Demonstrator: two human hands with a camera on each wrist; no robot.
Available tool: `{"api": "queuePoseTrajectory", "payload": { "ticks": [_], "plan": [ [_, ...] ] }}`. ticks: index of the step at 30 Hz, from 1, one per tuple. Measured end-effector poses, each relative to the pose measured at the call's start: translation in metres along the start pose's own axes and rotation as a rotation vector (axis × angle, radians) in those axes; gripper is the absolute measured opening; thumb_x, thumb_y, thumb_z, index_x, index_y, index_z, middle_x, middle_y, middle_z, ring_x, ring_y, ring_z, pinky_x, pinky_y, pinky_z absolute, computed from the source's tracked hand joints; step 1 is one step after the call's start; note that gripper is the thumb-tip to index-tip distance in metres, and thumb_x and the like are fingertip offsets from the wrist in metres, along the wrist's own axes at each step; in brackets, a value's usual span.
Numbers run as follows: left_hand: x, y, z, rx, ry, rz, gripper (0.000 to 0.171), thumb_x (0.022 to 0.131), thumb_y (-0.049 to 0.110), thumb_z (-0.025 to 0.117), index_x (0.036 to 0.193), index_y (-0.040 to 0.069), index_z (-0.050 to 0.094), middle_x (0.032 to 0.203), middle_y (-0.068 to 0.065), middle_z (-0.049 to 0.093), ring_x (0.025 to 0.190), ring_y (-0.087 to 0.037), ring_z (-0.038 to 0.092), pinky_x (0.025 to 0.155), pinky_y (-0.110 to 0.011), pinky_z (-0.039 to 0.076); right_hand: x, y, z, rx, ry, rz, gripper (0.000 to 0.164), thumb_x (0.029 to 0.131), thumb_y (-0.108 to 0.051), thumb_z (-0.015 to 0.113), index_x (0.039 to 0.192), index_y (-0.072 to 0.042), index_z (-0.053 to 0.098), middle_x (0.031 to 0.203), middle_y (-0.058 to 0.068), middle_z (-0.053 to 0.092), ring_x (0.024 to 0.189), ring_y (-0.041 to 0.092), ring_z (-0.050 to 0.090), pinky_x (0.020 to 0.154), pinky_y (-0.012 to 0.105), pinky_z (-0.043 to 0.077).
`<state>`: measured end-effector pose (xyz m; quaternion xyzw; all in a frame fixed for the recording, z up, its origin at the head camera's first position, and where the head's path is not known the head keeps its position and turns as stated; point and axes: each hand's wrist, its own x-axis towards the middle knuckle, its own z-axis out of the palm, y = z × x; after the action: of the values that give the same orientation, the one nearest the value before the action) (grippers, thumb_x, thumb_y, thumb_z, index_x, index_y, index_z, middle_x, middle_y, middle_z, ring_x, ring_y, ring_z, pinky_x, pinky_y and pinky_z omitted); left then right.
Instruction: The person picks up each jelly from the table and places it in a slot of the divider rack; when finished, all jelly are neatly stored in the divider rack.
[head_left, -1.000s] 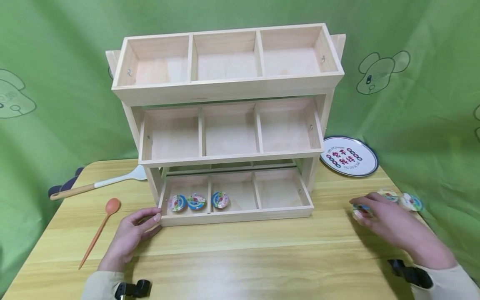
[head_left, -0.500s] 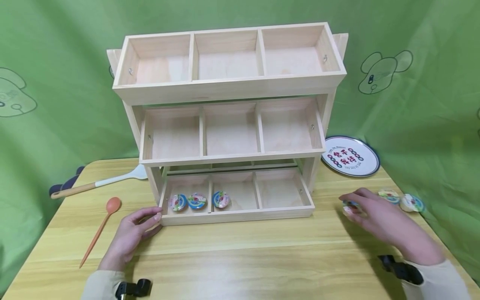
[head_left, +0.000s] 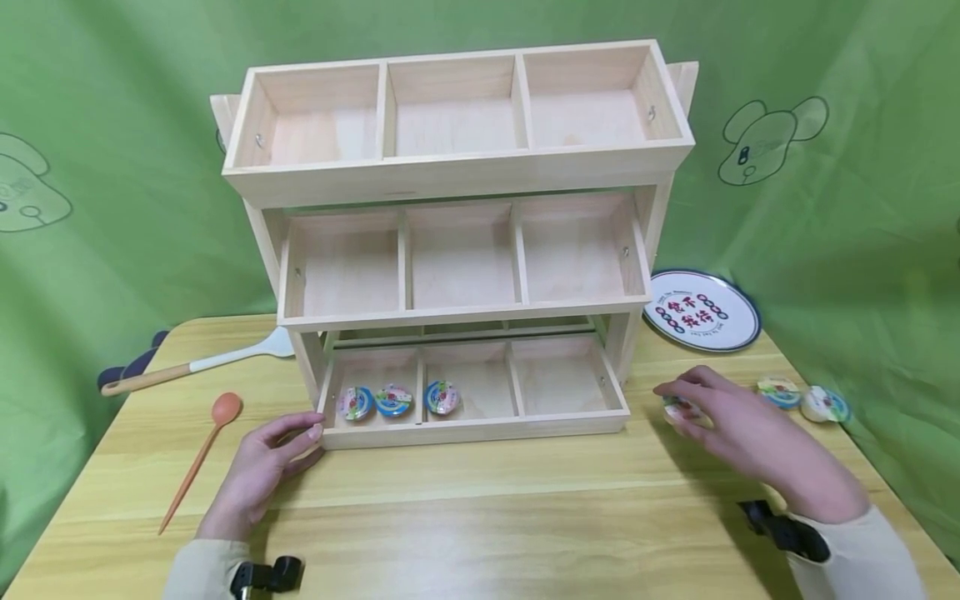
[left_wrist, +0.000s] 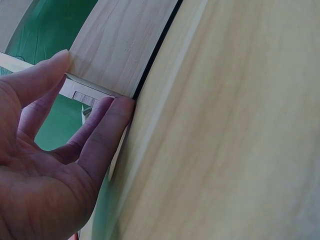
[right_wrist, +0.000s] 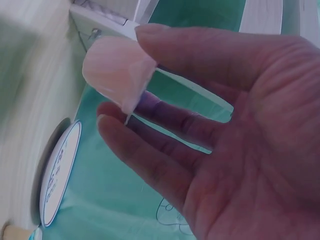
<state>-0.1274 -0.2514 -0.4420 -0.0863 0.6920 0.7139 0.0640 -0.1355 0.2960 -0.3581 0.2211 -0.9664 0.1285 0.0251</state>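
Note:
My right hand [head_left: 750,433] pinches a small jelly cup [right_wrist: 112,67] between thumb and fingertips, over the table right of the wooden rack. Its pale peach body shows in the right wrist view; in the head view the fingers partly cover its printed lid. At the rack's lower left, my left hand [head_left: 258,467] holds the front corner of the bottom tray [head_left: 480,430], thumb at the upper edge and fingers lower down. Two jelly cups [head_left: 393,402] lie in that tray's left compartment, and another jelly cup [head_left: 442,397] is in the middle one.
Two more jelly cups [head_left: 825,404] lie by the table's right edge, near a white plate [head_left: 702,311] with a dark rim. On the left are an orange spoon [head_left: 198,467] and a white spatula [head_left: 217,362] with a wooden handle. The rack's middle tray [head_left: 465,315] overhangs the bottom one.
My right hand has moved left with the jelly cup, away from the two cups at the table's right edge. The left hand has stayed at the tray corner.

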Motion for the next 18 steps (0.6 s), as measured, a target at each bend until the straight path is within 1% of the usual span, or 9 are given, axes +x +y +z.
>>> {"api": "queuePoseTrajectory", "payload": {
  "ticks": [6,12,18],
  "plan": [
    [0.000,0.001,0.001,0.000,0.001,0.002,0.038,0.093,0.007,0.068,0.125,-0.010,0.059,0.125,-0.014,0.052,0.104,-0.016,0.063,0.096,-0.037,0.054,0.007,-0.008,-0.001,-0.007,0.003,-0.025,0.032,0.088,-0.011,0.072,0.118,-0.004,0.066,0.111,0.008,0.061,0.084,0.015,0.062,0.065,0.038,0.058],
    [0.000,0.002,0.001,0.014,-0.001,-0.007,0.039,0.094,0.008,0.068,0.127,-0.010,0.058,0.130,-0.019,0.049,0.104,-0.015,0.062,0.096,-0.037,0.054,0.014,-0.014,-0.003,-0.012,0.001,-0.036,0.033,0.089,-0.011,0.072,0.120,-0.005,0.065,0.114,0.008,0.061,0.087,0.018,0.062,0.068,0.044,0.059],
    [0.000,0.001,0.001,0.003,0.003,0.001,0.039,0.093,0.007,0.069,0.125,-0.011,0.058,0.128,-0.018,0.050,0.104,-0.015,0.063,0.096,-0.036,0.054,0.020,-0.020,-0.006,-0.005,0.004,-0.045,0.033,0.090,-0.010,0.071,0.122,-0.006,0.065,0.116,0.006,0.061,0.089,0.017,0.063,0.066,0.040,0.058]
  ]
}}
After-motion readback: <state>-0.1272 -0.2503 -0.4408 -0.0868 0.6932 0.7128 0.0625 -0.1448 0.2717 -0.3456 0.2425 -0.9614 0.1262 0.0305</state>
